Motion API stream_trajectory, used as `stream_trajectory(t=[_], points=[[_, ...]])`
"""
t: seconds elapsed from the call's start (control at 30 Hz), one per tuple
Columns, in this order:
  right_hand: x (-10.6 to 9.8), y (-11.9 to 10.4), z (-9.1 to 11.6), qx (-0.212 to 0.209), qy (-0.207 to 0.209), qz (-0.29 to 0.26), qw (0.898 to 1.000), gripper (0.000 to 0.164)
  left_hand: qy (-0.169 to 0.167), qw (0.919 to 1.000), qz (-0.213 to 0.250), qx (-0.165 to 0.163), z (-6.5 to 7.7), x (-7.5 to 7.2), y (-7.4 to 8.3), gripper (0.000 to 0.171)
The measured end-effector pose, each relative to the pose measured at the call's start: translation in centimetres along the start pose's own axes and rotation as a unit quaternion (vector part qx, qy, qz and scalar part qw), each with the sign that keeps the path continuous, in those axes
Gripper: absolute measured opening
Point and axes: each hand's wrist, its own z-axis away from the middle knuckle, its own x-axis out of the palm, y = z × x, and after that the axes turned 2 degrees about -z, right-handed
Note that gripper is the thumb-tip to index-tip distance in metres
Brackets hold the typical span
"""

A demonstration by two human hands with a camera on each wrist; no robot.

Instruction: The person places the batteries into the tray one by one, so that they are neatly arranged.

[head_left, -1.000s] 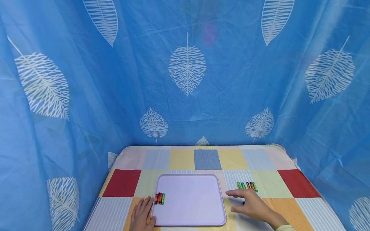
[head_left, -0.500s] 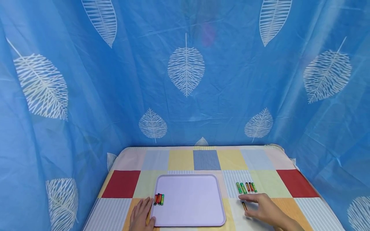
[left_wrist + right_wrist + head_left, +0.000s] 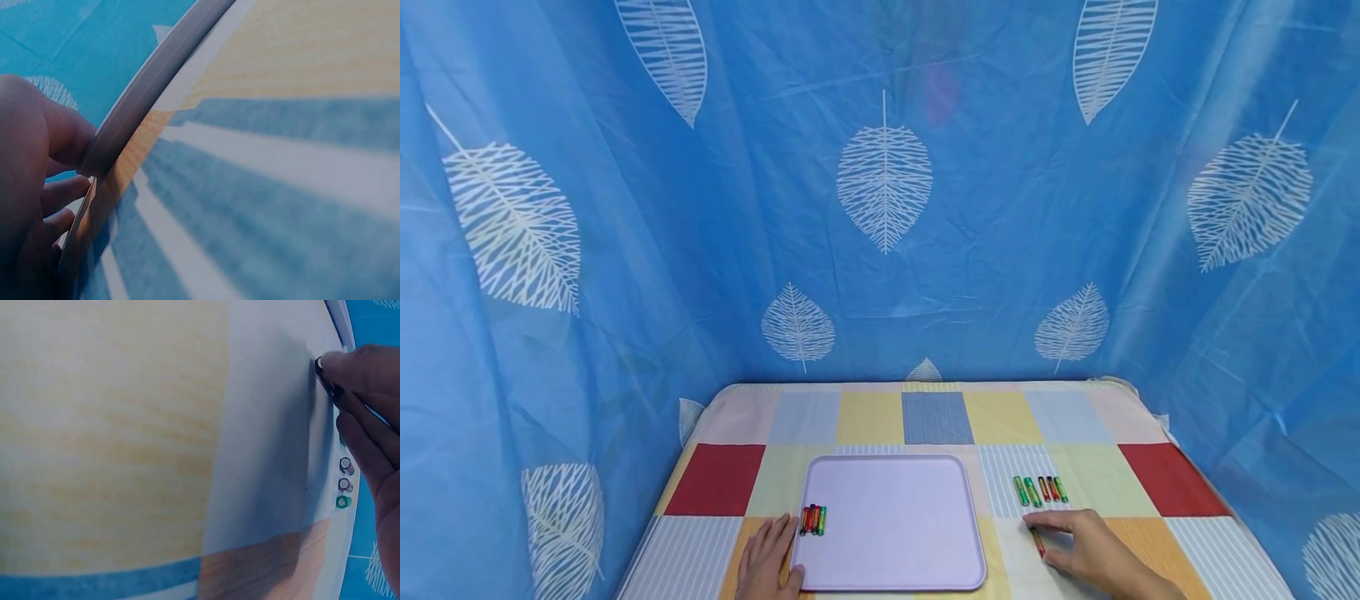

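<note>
My right hand (image 3: 1093,546) pinches a red and black battery (image 3: 1038,542) between thumb and forefinger, low over the cloth right of the tray. In the right wrist view the dark end of that battery (image 3: 320,367) shows by the thumb tip; the fingers hide much of it. My left hand (image 3: 765,557) rests at the left edge of the lilac tray (image 3: 887,575), fingers extended, thumb touching the near-left corner. Several red and green batteries (image 3: 813,520) lie side by side inside the tray's left edge.
More green and red batteries (image 3: 1040,490) form a row on the patchwork tablecloth (image 3: 937,417), just beyond my right hand. A blue curtain with white leaf prints (image 3: 880,317) hangs behind the table and on both sides.
My right hand has moved right and slightly nearer, away from the tray's side, and closed its thumb and forefinger on the single battery. The left hand stays put.
</note>
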Motion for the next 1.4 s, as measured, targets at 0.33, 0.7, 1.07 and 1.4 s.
stream_trajectory(t=[0.33, 0.7, 1.07, 1.4], points=[[0.3, -0.1, 0.0, 0.010, 0.018, 0.006, 1.000, 0.047, -0.004, 1.0000, -0.004, 0.002, -0.1, 0.0, -0.1, 0.070], [-0.2, -1.5, -1.0, -0.110, 0.038, 0.041, 0.992, 0.044, -0.006, 0.9998, -0.015, -0.009, -0.2, 0.0, 0.2, 0.070], [1.1, -3.8, -3.1, -0.164, 0.047, 0.035, 0.985, 0.043, 0.004, 1.0000, 0.002, -0.002, 0.1, 0.0, 0.3, 0.070], [3.3, -5.8, -5.2, -0.254, 0.091, 0.010, 0.963, 0.042, 0.006, 1.0000, -0.002, 0.002, 0.0, 0.1, 0.2, 0.069]])
